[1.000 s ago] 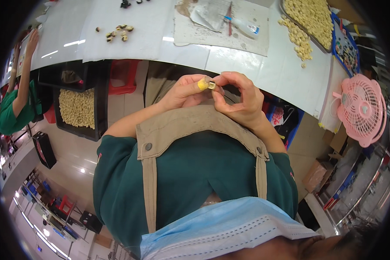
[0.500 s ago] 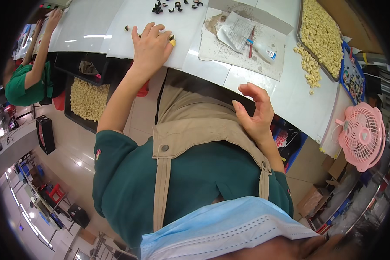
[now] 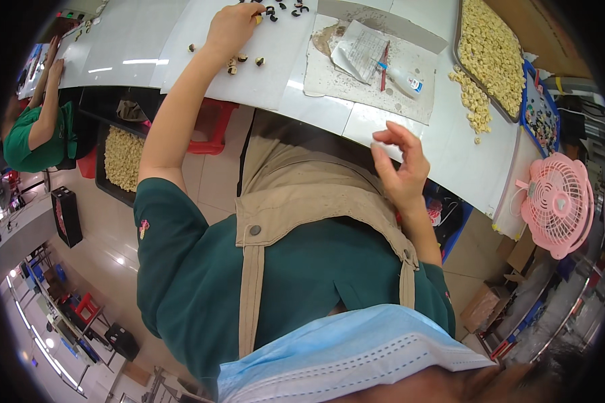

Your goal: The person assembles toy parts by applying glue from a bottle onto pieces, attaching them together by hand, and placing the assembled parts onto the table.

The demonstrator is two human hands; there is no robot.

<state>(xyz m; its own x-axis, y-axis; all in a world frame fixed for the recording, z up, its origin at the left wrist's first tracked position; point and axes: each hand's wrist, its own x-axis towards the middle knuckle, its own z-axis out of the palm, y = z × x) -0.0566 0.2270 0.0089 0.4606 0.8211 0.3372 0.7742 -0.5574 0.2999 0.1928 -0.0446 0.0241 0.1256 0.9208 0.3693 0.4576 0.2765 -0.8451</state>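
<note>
My left hand (image 3: 234, 28) reaches to the far edge of the white work surface, beside several small black curved pieces (image 3: 273, 13). Its fingers look apart, one with a yellow cover on it, and the fingertips are partly hidden. Several small cream-and-black pieces (image 3: 232, 66) lie on the surface below its wrist. My right hand (image 3: 405, 164) hovers above the table's near edge, thumb and bent fingers apart, with nothing visible between them.
A cardboard tray (image 3: 410, 107) holds folded paper, a red pen-like stick and a small white bottle. Right of it are a tray of cream pieces (image 3: 491, 54), some spilled, a blue tray (image 3: 541, 111) and a pink fan (image 3: 556, 201). A co-worker in green (image 3: 40, 131) sits at left.
My left hand has moved away from me toward the black pieces, uncovering the cream-and-black ones. My right hand's thumb and fingers have come somewhat closer together.
</note>
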